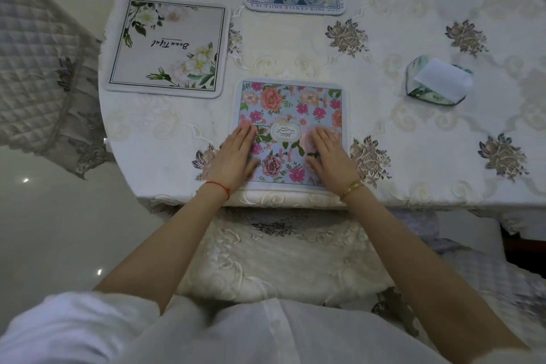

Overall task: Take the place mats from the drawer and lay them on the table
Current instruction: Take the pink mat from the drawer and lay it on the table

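Head view: both hands, left hand (235, 154) and right hand (329, 155), press flat on pink floral mat (291, 115) (thin, limp, light); lift by edges.

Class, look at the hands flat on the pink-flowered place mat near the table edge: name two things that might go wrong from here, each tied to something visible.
1. The pink-flowered place mat lies close to the table's near edge; if the left hand and right hand drag back, it may slide off.
2. The embroidered tablecloth hangs loose over the edge, so pressing and pushing might bunch it, shifting the tissue box.
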{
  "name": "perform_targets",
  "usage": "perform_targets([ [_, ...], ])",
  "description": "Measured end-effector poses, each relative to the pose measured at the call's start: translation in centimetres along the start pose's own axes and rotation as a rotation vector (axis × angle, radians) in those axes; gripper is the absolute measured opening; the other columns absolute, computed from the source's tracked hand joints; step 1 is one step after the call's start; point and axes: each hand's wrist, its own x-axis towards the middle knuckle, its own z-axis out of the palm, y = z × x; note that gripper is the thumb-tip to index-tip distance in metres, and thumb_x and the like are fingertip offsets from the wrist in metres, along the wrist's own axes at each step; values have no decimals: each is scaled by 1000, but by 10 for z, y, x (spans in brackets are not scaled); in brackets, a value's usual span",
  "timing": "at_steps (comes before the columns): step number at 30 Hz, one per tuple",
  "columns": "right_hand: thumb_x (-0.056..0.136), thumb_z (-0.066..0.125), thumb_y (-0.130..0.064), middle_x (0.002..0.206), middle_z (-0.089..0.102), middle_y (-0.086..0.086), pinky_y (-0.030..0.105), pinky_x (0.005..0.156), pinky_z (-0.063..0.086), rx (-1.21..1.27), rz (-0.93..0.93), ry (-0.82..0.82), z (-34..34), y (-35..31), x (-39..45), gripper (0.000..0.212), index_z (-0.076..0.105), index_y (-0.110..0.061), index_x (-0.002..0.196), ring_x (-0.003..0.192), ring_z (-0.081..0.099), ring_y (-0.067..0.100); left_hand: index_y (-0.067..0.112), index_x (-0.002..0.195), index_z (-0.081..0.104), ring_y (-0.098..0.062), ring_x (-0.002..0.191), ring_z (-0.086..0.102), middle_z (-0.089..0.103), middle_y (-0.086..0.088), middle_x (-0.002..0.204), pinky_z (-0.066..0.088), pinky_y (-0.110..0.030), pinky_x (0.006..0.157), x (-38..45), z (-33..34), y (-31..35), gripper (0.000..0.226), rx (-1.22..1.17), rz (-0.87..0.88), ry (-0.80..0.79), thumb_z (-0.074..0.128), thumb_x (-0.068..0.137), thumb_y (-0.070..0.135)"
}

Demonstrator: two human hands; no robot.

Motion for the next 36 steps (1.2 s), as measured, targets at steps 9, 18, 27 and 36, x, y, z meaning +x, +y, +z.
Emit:
perform_targets([
  [9,100,36,-39,160,5,5,34,120,4,-38,33,-37,-2,26,7,65,6,-12,152,148,3,18,11,153,12,-22,148,14,15,-5,161,14,-35,121,6,4,-23,72,-1,-31,12,44,97,43],
  [18,101,38,-37,160,7,6,37,121,6,20,7,26,-25,22,65,64,9,-10,152,148,2,19,7,152,17,-24,148,13,19,-10,159,9,-34,122,70,-7,-15,64,-48,19,72,42,100,35],
  [27,101,35,-38,160,7,7,38,120,7,-79,-94,-43,-16,-13,155,64,10,-8,151,148,4,20,6,151,18,-25,149,10,16,-11,160,5,-33,122,152,-9,-7,63,-26,60,20,37,101,38],
  [36,97,37,-52,160,7,7,33,121,4,-39,121,52,-27,61,106,75,7,-10,152,148,5,20,3,151,15,-25,148,14,16,-12,160,7,-32,122,127,-10,-40,78,-10,-77,98,39,96,53],
])
